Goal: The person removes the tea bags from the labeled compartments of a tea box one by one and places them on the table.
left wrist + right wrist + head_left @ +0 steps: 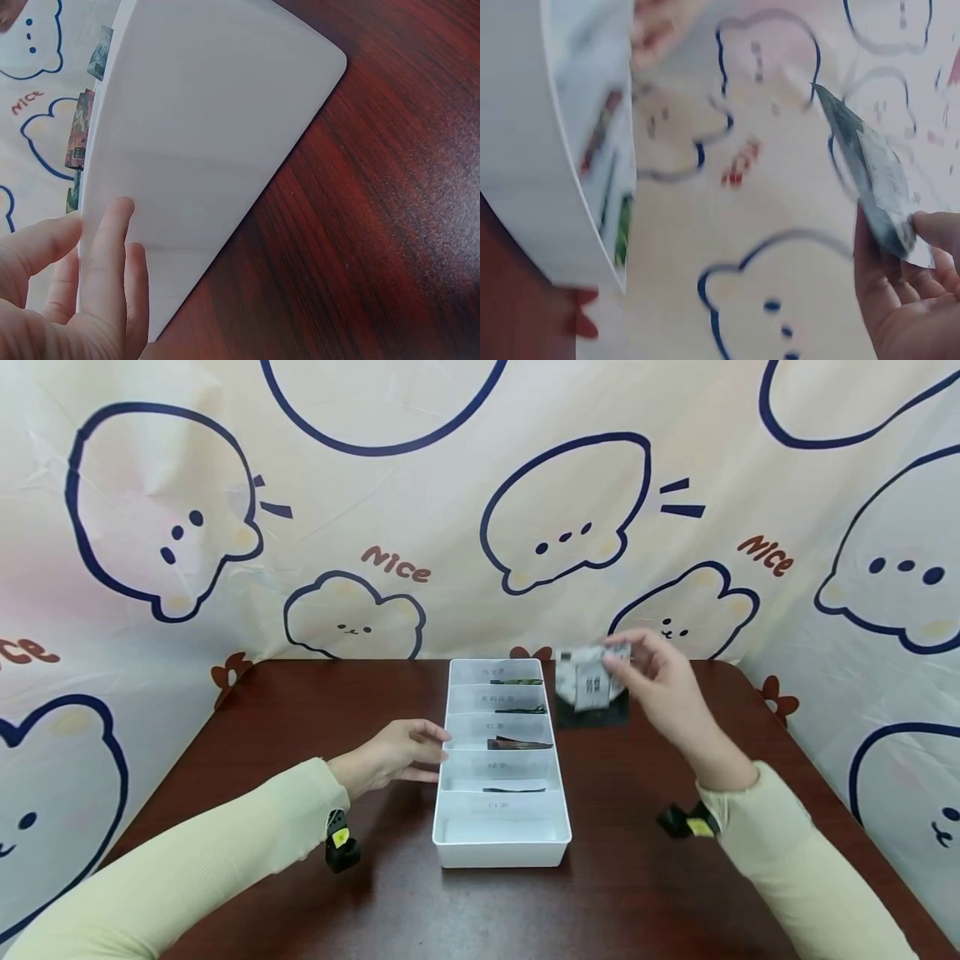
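Note:
A long white divided box (501, 853) stands on the table, its compartments marked with printed labels. Flat packets stand in several of its compartments, among them a brown packet (517, 743) and a green packet (516, 682); the nearest compartment holds none. My left hand (393, 752) rests its fingertips against the box's left side, fingers nearly straight. To the right of the box, my right hand (660, 685) pinches a small grey-and-white sachet (592, 685) by its upper right corner, held up off the table. In the right wrist view the sachet (870, 172) is seen nearly edge-on between thumb and fingers.
The dark brown wooden table (300, 877) spreads around the box on all sides. A cream curtain (450, 510) with blue cartoon outlines hangs behind it and along both sides. A black wrist camera (342, 843) sits on the left sleeve, another (686, 821) on the right.

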Motion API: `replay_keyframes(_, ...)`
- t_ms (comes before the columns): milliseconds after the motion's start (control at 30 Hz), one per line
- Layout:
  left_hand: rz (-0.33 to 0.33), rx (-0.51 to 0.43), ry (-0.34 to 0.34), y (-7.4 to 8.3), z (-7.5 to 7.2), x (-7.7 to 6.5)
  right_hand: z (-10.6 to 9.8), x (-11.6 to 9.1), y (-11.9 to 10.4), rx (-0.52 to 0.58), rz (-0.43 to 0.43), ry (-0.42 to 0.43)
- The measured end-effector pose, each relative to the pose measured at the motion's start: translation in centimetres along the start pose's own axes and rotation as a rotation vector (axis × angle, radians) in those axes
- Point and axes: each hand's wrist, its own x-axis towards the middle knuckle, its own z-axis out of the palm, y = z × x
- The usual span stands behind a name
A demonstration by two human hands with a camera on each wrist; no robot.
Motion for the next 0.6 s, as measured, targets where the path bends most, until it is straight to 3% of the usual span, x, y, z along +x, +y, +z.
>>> replay_keyframes(67, -0.003, -0.004, 0.002, 0.0, -0.1, 0.0, -0.6, 2.1, 0.7, 0.090, 0.021, 0.027)
replay_keyframes(200, 0.000, -0.007, -0.007, -0.2, -0.2, 0.0, -1.2, 5.9, 3.3, 0.144, 0.149, 0.085)
replay_keyframes(367, -0.001, -0.025, -0.009, -0.4, -0.2, 0.2, -1.2, 9.1, 8.1, 0.027, 0.319, 0.095)
replay_keyframes(600, 0.018, -0.030, -0.027, -0.4, -0.2, 0.2, -0.1, 10.2, 15.0, -0.166, 0.407, 0.025)
